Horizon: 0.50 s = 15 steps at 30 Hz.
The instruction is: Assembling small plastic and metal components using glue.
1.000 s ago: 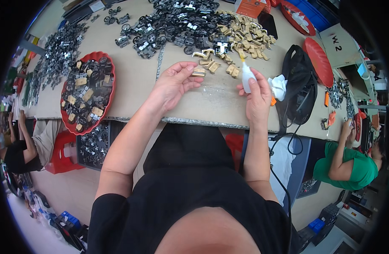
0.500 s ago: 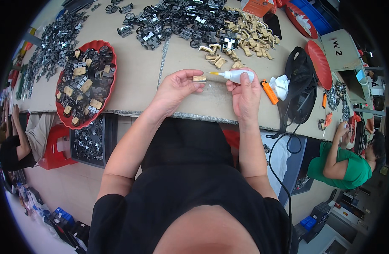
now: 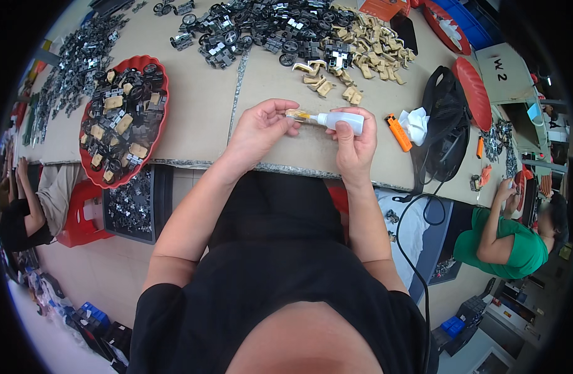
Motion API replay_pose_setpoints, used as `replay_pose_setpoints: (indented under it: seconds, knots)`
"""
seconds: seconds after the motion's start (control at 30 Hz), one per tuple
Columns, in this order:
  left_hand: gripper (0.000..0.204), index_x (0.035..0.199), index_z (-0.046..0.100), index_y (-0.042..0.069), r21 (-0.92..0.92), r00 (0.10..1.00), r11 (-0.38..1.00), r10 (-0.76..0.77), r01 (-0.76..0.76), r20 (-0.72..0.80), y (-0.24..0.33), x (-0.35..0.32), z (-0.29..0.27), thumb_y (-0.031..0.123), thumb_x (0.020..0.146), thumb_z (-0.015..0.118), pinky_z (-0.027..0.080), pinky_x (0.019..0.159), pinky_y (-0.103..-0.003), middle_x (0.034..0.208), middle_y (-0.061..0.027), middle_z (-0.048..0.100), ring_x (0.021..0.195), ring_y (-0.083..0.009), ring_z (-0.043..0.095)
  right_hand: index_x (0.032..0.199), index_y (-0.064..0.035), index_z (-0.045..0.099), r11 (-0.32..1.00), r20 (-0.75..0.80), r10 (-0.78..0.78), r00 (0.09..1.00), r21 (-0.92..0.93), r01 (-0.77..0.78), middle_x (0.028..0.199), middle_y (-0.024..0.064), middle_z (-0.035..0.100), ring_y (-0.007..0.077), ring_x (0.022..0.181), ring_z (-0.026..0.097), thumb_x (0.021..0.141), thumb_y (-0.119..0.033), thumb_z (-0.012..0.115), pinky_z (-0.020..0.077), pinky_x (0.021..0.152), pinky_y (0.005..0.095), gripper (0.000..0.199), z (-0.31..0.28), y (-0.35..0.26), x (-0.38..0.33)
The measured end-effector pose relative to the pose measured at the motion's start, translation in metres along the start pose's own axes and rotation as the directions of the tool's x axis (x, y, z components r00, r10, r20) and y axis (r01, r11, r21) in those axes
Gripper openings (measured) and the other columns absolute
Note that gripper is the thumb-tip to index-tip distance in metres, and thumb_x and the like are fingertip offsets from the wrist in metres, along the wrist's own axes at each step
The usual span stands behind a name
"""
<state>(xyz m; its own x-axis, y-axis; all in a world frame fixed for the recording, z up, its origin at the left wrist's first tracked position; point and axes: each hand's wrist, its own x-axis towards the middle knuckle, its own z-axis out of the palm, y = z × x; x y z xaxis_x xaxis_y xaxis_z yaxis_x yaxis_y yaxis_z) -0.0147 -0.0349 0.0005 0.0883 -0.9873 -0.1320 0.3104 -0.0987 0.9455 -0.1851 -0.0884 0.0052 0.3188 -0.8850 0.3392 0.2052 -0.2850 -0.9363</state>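
I note the workbench (image 3: 193,134), covered in brown card, as my landmark; everything below is placed against it. Along its far edge lies a wide heap of dark grey parts (image 3: 261,31), and toward its far right a smaller heap of tan parts (image 3: 367,47). On its left end a red tray (image 3: 161,118) overhangs the near edge, loaded with mixed grey and tan pieces. On its right end lies a black bag (image 3: 445,118), with crumpled white tissue (image 3: 416,123) just beside it and an orange lighter (image 3: 398,132) next to that.

Both forearms come up from the lower edge of the frame and cross the near edge of the workbench at its middle, meeting just above the card. My left hand (image 3: 255,134) is raised with the wrist bent, thumb and fingertips pinched closed on a small tan part (image 3: 295,115), held level. My right hand (image 3: 355,146) stands upright on its wrist, fingers curled and clamped around a small white glue bottle (image 3: 344,121) lying sideways, nozzle pointing left. The nozzle tip touches the tan part, or sits so near that I cannot tell them apart. Both items hang above the bench near its front edge, well short of the heaps.

Off the right end of the workbench a person in a green top (image 3: 505,243) sits bent over other work.
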Motion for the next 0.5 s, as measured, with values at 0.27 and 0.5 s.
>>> replay_pose_setpoints:
  seconds: [0.27, 0.5]
  knots:
    - [0.027, 0.112, 0.051, -0.004, 0.02, 1.0, 1.0, -0.004, 0.004, 0.001, 0.0014, -0.0007, 0.0005, 0.004, 0.086, 0.054, 0.048, 0.076, -0.022, 0.091, -0.0082, 0.061, 0.081, -0.0102, 0.058, 0.101, 0.001, 0.043, 1.0, -0.002, -0.007, 1.0, -0.028, 0.007, 0.092, 0.0089, 0.056, 0.0102, 0.073, 0.054, 0.088, -0.015, 0.056, 0.0462, 0.065, 0.022, 0.024, 0.0008, -0.0007, 0.0005]
    - [0.027, 0.112, 0.051, -0.004, 0.02, 1.0, 1.0, 0.004, -0.004, 0.0, 0.0005, -0.0007, 0.0003, 0.004, 0.086, 0.054, 0.047, 0.076, -0.022, 0.09, -0.008, 0.061, 0.08, -0.01, 0.058, 0.101, 0.0009, 0.044, 0.999, 0.006, -0.004, 1.0, -0.046, 0.005, 0.092, 0.0081, 0.056, 0.0097, 0.073, 0.054, 0.087, -0.015, 0.058, 0.0456, 0.066, 0.0218, 0.026, 0.0001, 0.0019, -0.0013]
